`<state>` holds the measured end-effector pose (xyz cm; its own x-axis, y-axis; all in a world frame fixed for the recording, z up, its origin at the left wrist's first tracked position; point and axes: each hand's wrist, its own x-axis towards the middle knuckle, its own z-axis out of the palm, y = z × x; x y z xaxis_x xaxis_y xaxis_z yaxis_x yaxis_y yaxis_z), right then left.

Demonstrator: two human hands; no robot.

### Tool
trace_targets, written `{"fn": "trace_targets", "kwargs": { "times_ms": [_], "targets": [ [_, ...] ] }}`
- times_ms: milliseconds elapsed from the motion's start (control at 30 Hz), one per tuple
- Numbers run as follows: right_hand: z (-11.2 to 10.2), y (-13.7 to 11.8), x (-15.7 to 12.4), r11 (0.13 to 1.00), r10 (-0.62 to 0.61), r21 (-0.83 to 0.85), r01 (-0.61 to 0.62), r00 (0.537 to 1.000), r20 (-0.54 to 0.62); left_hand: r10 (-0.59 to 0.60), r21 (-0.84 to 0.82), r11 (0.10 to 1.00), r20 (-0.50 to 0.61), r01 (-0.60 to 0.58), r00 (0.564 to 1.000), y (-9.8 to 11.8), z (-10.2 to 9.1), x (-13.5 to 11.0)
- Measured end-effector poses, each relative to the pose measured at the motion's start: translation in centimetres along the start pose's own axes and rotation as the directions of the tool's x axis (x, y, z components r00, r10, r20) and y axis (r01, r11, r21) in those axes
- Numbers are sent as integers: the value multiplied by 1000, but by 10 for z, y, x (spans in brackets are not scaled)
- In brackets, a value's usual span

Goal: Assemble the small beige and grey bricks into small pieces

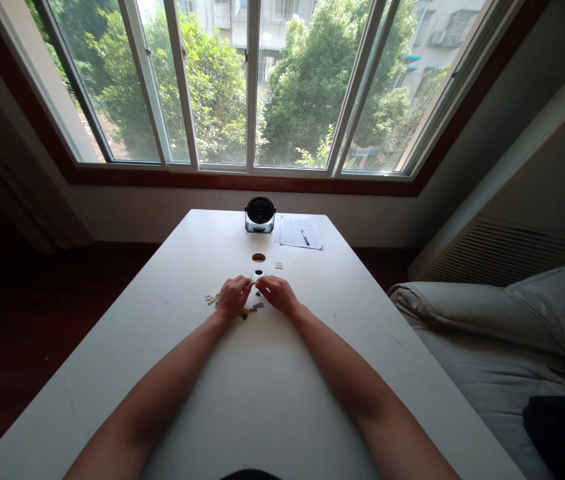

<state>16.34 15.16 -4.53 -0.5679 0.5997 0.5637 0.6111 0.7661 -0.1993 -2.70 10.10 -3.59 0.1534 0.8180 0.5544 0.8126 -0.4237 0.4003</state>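
My left hand (pixel 233 295) and my right hand (pixel 277 294) rest together on the white table (pixel 172 320), fingertips meeting in a pinch around a small piece too tiny to make out. Several small tan and dark building pieces (pixel 211 299) lie scattered beside and under the hands. Just beyond the fingertips sits a small clear round dish (pixel 258 273) with something dark in it. A brown round piece (pixel 258 257) and a small tan plate (pixel 278 265) lie a little farther off.
A small black desk fan (pixel 260 215) stands at the table's far end, beside a sheet of paper (pixel 298 233) with a pen (pixel 305 237) on it. A bed with pale bedding (pixel 502 320) is at the right. Large windows lie beyond.
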Motion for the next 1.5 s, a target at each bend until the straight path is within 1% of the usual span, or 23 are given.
{"fn": "trace_targets", "kwargs": {
  "times_ms": [100, 300, 433, 633, 1100, 1233, 1500],
  "targets": [
    [0, 0, 0, 1000, -6, 16, 7, 1000, -14, -2, -3, 1000, 4, 2, 1000, 0, 0, 0],
    [0, 1, 0, 1000, -12, 23, 12, 1000, 12, -13, -7, 1000, 1, 13, 1000, 0, 1, 0],
    [0, 1, 0, 999, -13, 33, 13, 1000, 4, -12, -19, 1000, 15, 13, 1000, 0, -1, 0],
    [1, 1, 0, 1000, -6, 13, 6, 1000, 10, -1, -42, 999, 7, 1, 1000, 0, -1, 0],
    [1, 1, -1, 1000, 0, 25, 1, 1000, -6, -8, 2, 1000, -3, 8, 1000, -1, 2, -1],
    [0, 1, 0, 1000, -4, 11, 4, 1000, 8, -15, 6, 1000, -14, 15, 1000, 0, 2, 0],
    [0, -1, 0, 1000, 18, -3, -18, 1000, 6, -18, -38, 999, -22, 17, 1000, 2, -1, 1]
  ]
}}
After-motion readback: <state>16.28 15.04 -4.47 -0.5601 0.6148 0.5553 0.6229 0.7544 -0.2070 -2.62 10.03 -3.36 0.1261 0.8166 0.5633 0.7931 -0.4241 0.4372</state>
